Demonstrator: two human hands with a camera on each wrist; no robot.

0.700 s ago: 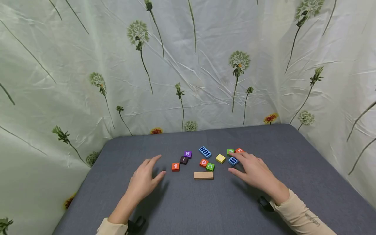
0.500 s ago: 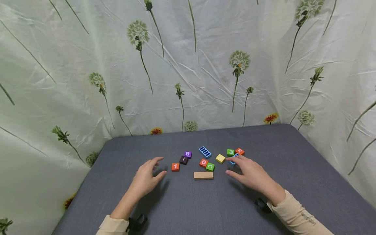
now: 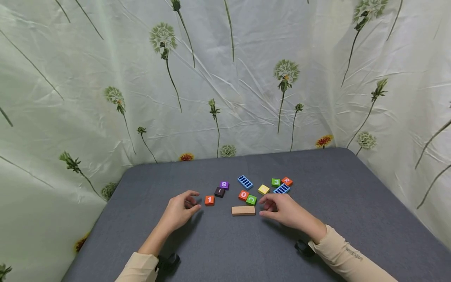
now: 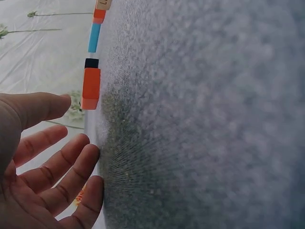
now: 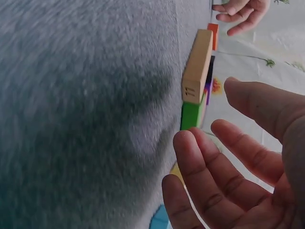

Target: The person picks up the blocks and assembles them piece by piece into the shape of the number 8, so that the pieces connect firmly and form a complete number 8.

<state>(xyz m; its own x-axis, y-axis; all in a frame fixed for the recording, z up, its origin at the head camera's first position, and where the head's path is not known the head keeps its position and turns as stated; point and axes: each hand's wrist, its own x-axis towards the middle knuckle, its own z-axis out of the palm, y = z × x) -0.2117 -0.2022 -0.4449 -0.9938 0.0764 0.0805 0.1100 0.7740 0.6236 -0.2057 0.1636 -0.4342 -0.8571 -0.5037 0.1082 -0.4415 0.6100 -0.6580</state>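
Observation:
My left hand (image 3: 178, 210) hovers left of the orange block marked 1 (image 3: 209, 200), fingers loosely bent, holding nothing. In the left wrist view its thumb and fingers are apart beside that orange block (image 4: 91, 89). My right hand (image 3: 283, 210) is just right of the plain wooden block (image 3: 243, 211) and the green C block (image 3: 251, 200), thumb and fingers spread with nothing between them. The right wrist view shows the wooden block (image 5: 198, 64), its end marked 11, beyond the fingertips. An orange 0 block (image 3: 243, 195) touches the green C block.
Behind lie a black block (image 3: 220, 192), a purple 8 block (image 3: 224, 185), a blue slotted block (image 3: 245, 182), a yellow block (image 3: 264, 189), another blue slotted block (image 3: 282, 188), a green 3 block (image 3: 276, 182) and an orange R block (image 3: 287, 181). A flowered curtain (image 3: 246, 86) hangs behind the grey table (image 3: 225, 246).
My right hand has moved left and toward me, from over the right-hand blocks to beside the wooden block. My left hand has shifted slightly right, its fingers bending more. The blocks stay in place.

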